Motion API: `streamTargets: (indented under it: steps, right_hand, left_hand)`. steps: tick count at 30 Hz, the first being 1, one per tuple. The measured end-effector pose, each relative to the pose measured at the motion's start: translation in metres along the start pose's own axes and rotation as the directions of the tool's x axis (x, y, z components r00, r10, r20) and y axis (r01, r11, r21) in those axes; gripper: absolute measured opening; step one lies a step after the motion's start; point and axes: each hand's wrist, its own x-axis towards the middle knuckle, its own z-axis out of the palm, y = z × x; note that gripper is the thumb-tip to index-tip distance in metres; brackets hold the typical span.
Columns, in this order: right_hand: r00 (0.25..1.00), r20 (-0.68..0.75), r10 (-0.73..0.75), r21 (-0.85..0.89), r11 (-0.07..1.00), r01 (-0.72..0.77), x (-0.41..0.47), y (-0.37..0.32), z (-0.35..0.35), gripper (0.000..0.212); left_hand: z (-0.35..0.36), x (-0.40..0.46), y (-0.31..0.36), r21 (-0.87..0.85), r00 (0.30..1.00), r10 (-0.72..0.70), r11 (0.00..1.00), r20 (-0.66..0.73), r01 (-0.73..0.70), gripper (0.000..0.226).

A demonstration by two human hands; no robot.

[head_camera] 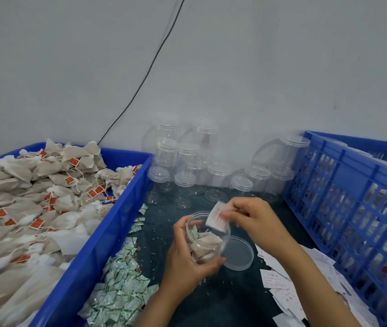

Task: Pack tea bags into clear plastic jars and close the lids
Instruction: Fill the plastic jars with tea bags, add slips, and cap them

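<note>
Head view: left hand [187, 263] grips the open jar [208, 234] of tea bags; right hand [254, 220] pinches a paper slip [217, 218] at its mouth; loose lid [238, 252] just beside, empty jars [211, 171] behind, blue crates [107, 232] flanking

2 hands: the left hand [189, 260] and the right hand [254, 218]. 1 open jar [208, 237] sits inside the left fingers; 1 paper slip [217, 217] is at the right fingertips. 1 loose lid [238, 252] lies just beside the left fingertips. Beyond the fingers: about 12 capped jars [219, 178], count uncertain. 2 blue crates [107, 220]. Tea bags [34, 185] and sachets [121, 291]: too many to count.
</note>
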Motion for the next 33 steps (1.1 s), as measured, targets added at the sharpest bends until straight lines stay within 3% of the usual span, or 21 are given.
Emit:
streamTargets:
  steps: [3,5,7,11,13,15,16,18,20,22,24,29,31,33]
  right_hand:
    - [0.979,0.204,0.013,-0.336,0.940,0.057,0.011,-0.016,0.007,0.012]
    - [0.953,0.302,-0.008,-0.510,0.843,0.169,0.015,-0.020,0.015,0.007]
    - [0.934,0.356,-0.011,-0.614,0.751,0.243,0.016,-0.020,0.022,0.007]
    - [0.898,0.435,0.070,-0.689,0.668,0.281,0.018,-0.020,0.025,0.010]
    - [0.881,0.461,0.101,-0.650,0.714,0.259,0.021,-0.023,0.018,0.011]
    - [0.902,0.426,0.075,-0.490,0.857,0.160,0.024,-0.019,0.006,0.007]
    - [0.939,0.342,0.035,-0.387,0.916,0.107,0.024,-0.013,-0.001,0.006]
    - [0.999,0.035,-0.032,-0.218,0.975,0.039,0.018,0.005,-0.008,0.012]
    - [0.985,-0.168,0.048,-0.173,0.982,-0.078,0.008,0.034,-0.003,0.019]
    - [0.957,-0.075,0.279,-0.230,0.929,-0.289,-0.010,0.066,0.015,0.051]
    - [0.908,0.060,0.414,-0.257,0.885,-0.387,-0.026,0.094,0.034,0.077]
    - [0.915,0.171,0.366,-0.241,0.916,-0.322,-0.033,0.114,0.042,0.108]
    - [0.915,0.206,0.347,-0.260,0.921,-0.291,-0.031,0.114,0.042,0.110]
    - [0.944,0.128,0.305,-0.247,0.932,-0.267,-0.030,0.113,0.043,0.105]
  left_hand:
    - [0.000,-0.001,0.001,0.036,1.000,0.008,0.999,0.002,-0.008,0.097]
    - [0.000,-0.001,0.002,0.047,1.000,0.015,0.999,0.010,-0.016,0.097]
    - [0.000,-0.002,0.003,0.062,1.000,0.023,0.998,0.013,-0.024,0.096]
    - [0.000,-0.002,0.006,0.084,0.999,0.037,0.996,0.014,-0.038,0.093]
    - [0.000,-0.002,0.005,0.089,0.999,0.039,0.995,0.018,-0.040,0.095]
    - [-0.001,-0.002,0.005,0.091,0.999,0.036,0.995,0.012,-0.037,0.095]
    - [-0.001,-0.002,0.005,0.092,0.999,0.034,0.995,0.006,-0.034,0.096]
    - [-0.001,-0.002,0.004,0.086,1.000,0.025,0.996,-0.004,-0.025,0.099]
    - [-0.001,-0.002,0.003,0.073,1.000,0.019,0.997,-0.014,-0.018,0.100]
    - [-0.001,-0.002,0.001,0.051,1.000,-0.002,0.999,-0.017,0.002,0.097]
    - [-0.001,0.000,0.000,0.027,1.000,-0.022,0.999,-0.010,0.022,0.094]
    - [0.000,0.002,0.001,-0.024,0.999,-0.049,0.999,0.012,0.049,0.090]
    - [-0.001,0.003,-0.003,-0.055,0.996,-0.076,0.995,0.049,0.079,0.093]
    - [-0.006,0.005,-0.007,-0.072,0.983,-0.123,0.988,0.136,0.133,0.097]
